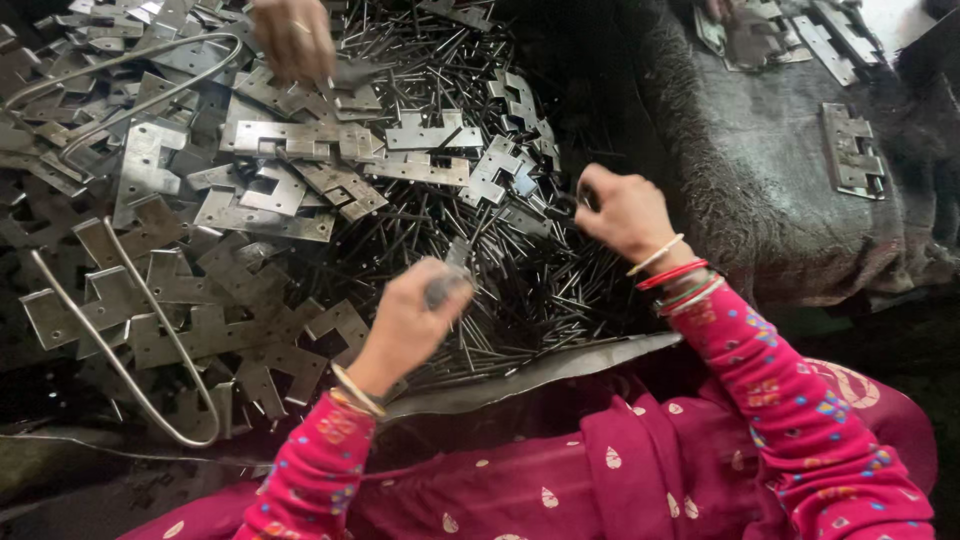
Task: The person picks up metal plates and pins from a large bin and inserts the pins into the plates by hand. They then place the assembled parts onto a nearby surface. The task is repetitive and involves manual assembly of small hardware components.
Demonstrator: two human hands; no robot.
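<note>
So this looks like hinge assembly in mid-swing: the left hand (412, 318) is clenched around a small hinge leaf (447, 283), only its top edge poking out past the fingers, so I can't tell how it's turned. The right hand (622, 212) sits at about 2 o'clock from it, fingertips pinched on something thin and dark, most likely one of the pins (566, 206), though it's too blurred to swear to it.

My read is that a leaf and a pin are being brought together, so the next bit needs the pin lined up with the leaf's knuckle, which takes a steady pinch and a clear look at the barrel.

Around them: the heap of loose steel pins (480, 250) lies between and beyond both hands, and a big pile of flat hinge leaves (250, 200) spreads out toward 10 o'clock. Bent wire rods (150, 350) lie across that pile. Another person's hand (293, 38) is digging in at 12 o'clock. A finished hinge (853, 150) rests on the dark cloth (760, 200) at 2 o'clock. The tangle of pins is the main nuisance
</note>
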